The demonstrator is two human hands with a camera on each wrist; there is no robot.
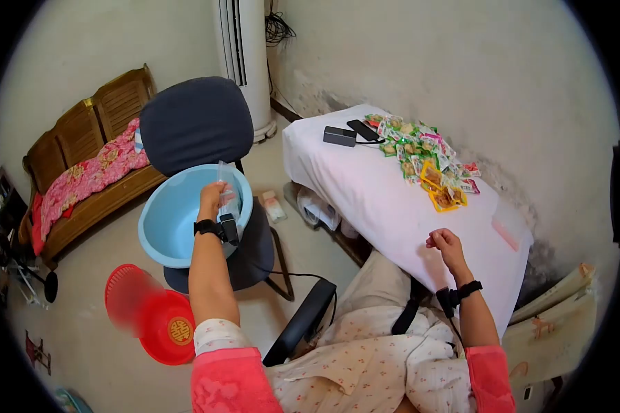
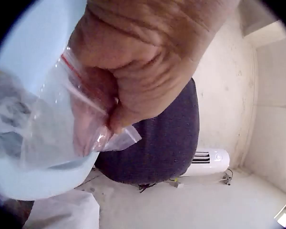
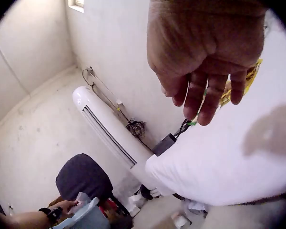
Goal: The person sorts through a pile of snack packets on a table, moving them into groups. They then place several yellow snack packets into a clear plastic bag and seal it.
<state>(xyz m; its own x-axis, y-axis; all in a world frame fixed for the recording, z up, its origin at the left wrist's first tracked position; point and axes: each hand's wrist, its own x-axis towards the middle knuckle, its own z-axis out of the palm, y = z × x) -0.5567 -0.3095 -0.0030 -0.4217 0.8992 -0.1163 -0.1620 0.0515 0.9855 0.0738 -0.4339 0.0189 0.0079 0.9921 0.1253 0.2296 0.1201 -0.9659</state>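
My left hand (image 1: 212, 198) grips a clear zip-seal plastic bag (image 2: 45, 126) near its red-lined seal, at the right side of a light blue basin (image 1: 160, 230). The bag hangs down inside the basin's rim, and its contents show only as a blur. Under the basin is a dark padded chair (image 1: 196, 124). Over the white-covered table (image 1: 365, 186), my right hand (image 1: 450, 249) hangs with loosely bent fingers and holds nothing. Closest to it lie yellow snack packets (image 1: 442, 193), at the near end of a pile of small green and white packets (image 1: 412, 146).
A black phone (image 1: 362, 129) and a dark box (image 1: 339, 136) lie at the table's far end. On the floor at left stand red plastic baskets (image 1: 165, 344). A wooden bench (image 1: 110, 182) with pink bedding is behind them. A black armrest (image 1: 303, 320) juts up between basin and lap.
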